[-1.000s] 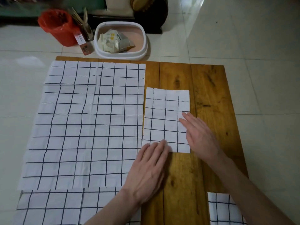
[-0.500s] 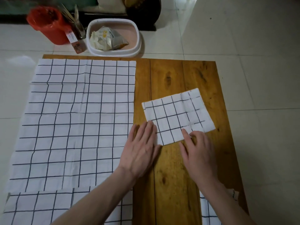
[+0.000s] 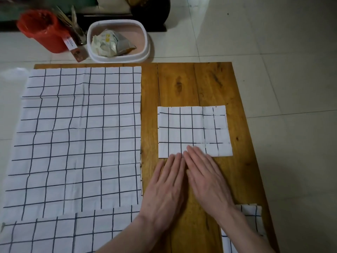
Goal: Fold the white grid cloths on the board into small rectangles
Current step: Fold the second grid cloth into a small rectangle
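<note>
Both flat hands (left (image 3: 164, 187), right (image 3: 206, 179); grips spread) touch the folded cloth's (image 3: 193, 130) near edge.

Folded cloth (image 3: 194, 131): I record white with a dark navy grid; lines on its right part are fainter and broken.
Large spread cloth (image 3: 76, 139): I see the same white ground and dark grid.
Cloth at near left (image 3: 60, 234): white, dark grid.
Cloth at near right (image 3: 252, 213): white, dark grid.
Board (image 3: 191, 84): I note orange-brown wood with dark knots and streaks.
Bucket (image 3: 42, 31): red.
Tub (image 3: 118, 41): white rim, pale pink inside.
Floor (image 3: 282, 52): I log off-white glossy tiles.
</note>
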A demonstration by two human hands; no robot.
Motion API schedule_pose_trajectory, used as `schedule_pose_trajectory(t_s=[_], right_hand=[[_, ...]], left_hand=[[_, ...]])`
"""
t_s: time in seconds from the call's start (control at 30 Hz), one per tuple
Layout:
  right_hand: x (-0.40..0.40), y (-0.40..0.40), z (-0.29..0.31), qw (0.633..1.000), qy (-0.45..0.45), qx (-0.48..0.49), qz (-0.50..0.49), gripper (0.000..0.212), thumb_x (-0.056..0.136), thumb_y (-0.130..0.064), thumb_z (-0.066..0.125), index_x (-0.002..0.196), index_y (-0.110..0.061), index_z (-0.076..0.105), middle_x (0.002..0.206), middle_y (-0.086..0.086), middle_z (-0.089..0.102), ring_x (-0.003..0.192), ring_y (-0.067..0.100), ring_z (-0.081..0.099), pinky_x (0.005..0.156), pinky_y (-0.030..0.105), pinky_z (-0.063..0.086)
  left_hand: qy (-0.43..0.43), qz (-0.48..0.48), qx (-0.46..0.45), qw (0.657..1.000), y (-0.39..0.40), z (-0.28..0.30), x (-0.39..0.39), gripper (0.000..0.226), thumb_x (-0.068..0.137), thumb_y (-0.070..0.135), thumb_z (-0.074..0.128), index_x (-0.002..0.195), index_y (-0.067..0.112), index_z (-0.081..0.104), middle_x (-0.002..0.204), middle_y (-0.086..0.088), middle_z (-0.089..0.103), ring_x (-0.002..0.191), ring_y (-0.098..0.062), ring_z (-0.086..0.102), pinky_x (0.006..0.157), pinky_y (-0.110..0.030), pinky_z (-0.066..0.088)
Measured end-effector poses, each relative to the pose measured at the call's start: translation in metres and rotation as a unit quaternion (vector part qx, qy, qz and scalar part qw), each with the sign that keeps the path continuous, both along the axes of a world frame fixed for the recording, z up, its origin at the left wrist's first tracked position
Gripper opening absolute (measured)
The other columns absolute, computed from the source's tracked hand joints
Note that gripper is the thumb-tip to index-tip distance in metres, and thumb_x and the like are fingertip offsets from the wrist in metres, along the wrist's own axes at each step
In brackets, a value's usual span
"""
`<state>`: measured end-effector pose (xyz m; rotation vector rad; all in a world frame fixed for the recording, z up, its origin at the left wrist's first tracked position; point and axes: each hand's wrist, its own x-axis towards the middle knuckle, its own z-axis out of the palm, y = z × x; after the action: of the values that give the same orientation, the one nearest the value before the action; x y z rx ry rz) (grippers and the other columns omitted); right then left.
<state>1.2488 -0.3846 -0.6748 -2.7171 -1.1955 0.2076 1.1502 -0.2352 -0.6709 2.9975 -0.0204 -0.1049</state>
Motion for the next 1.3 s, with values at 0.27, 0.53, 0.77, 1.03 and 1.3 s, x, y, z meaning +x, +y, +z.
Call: schedule_pose_trajectory(t_s=[0.27, 0.53, 0.77, 1.03, 1.3], right_hand=[[-0.002, -0.007, -0.005, 0.996, 0.072, -0.042, 0.042, 0.063, 0.112, -0.051, 0.023, 0.166, -0.021, 0.014, 0.174, -0.005, 0.008, 0.160, 0.008, 0.001, 0.128, 0.039, 0.011], [0.005, -0.015, -0.002, 0.993, 0.086, -0.066, 0.038, 0.066, 0.111, -0.058, 0.016, 0.167, -0.025, 0.004, 0.175, -0.009, -0.001, 0.160, 0.005, -0.005, 0.130, 0.042, 0.013], [0.021, -0.045, 0.001, 0.993, 0.086, -0.081, 0.012, 0.068, 0.109, -0.061, 0.013, 0.167, -0.027, 0.005, 0.174, -0.010, 0.000, 0.159, 0.005, -0.004, 0.130, 0.042, 0.013], [0.041, -0.095, 0.001, 0.991, 0.109, -0.051, -0.063, 0.067, 0.109, -0.058, 0.017, 0.166, -0.024, 0.012, 0.174, -0.011, 0.003, 0.159, 0.004, -0.002, 0.129, 0.046, 0.017], [0.037, -0.093, 0.001, 0.988, 0.117, -0.012, -0.096, 0.065, 0.109, -0.056, 0.019, 0.165, -0.024, 0.017, 0.174, -0.010, 0.008, 0.159, 0.004, 0.003, 0.128, 0.041, 0.012]], left_hand=[[0.022, 0.097, -0.014, 0.995, -0.006, -0.009, 0.003, 0.069, 0.103, 0.038, 0.038, 0.161, 0.002, 0.031, 0.168, -0.018, 0.030, 0.157, -0.035, 0.028, 0.121, -0.053, 0.022], [0.030, 0.115, -0.028, 0.993, -0.001, -0.009, -0.001, 0.064, 0.108, 0.040, 0.034, 0.164, 0.010, 0.029, 0.171, -0.008, 0.027, 0.160, -0.030, 0.022, 0.124, -0.052, 0.025], [0.039, 0.135, -0.038, 0.989, -0.005, -0.011, -0.002, 0.065, 0.110, 0.045, 0.030, 0.165, 0.013, 0.025, 0.172, -0.006, 0.024, 0.161, -0.030, 0.017, 0.126, -0.054, 0.030], [0.046, 0.114, -0.030, 0.992, 0.001, -0.017, -0.005, 0.066, 0.110, 0.048, 0.025, 0.167, 0.014, 0.020, 0.173, -0.006, 0.020, 0.162, -0.030, 0.012, 0.127, -0.052, 0.024], [0.049, 0.103, -0.037, 0.993, 0.005, -0.015, -0.006, 0.064, 0.111, 0.047, 0.024, 0.167, 0.015, 0.020, 0.174, -0.004, 0.018, 0.162, -0.028, 0.010, 0.128, -0.052, 0.023]])
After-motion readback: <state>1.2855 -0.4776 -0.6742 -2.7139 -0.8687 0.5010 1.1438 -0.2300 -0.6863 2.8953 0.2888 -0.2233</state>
